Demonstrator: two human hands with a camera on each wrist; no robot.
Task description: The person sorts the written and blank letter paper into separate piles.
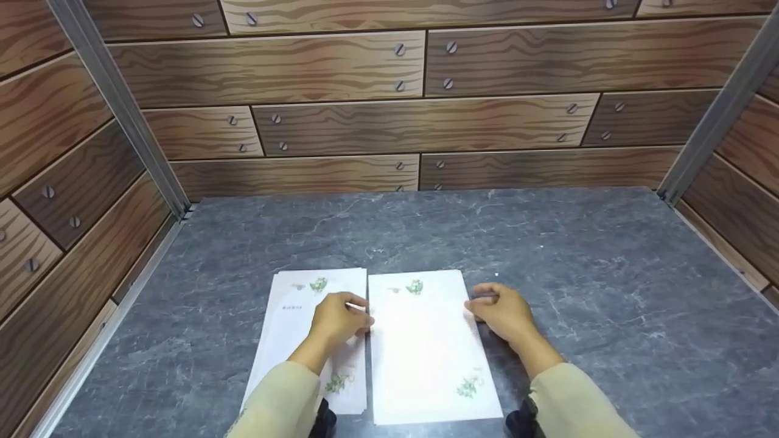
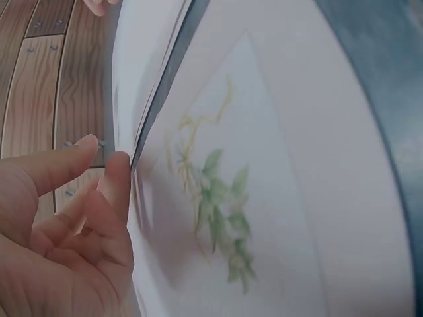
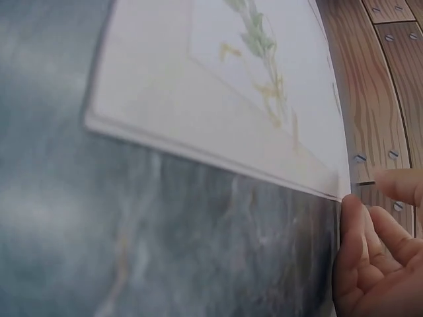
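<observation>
Two stacks of white paper printed with green plants lie side by side, a narrow gap between them. My left hand (image 1: 336,318) is over the right part of the left stack (image 1: 283,340), its fingertips at the left edge of the right stack (image 1: 420,359). In the left wrist view, the left fingers (image 2: 117,181) touch near the gap, and nothing is pinched. At the right stack's right edge is my right hand (image 1: 506,313). The right wrist view has a right fingertip (image 3: 351,210) against that paper edge, with space between the digits. Small dark print marks the left stack's upper sheet.
The papers lie on a dark grey marbled tabletop (image 1: 596,274). Wood-plank-patterned walls (image 1: 341,121) enclose the back and both sides, with metal corner posts (image 1: 131,115) at left and right. Tiny white specks dot the surface beyond the right hand.
</observation>
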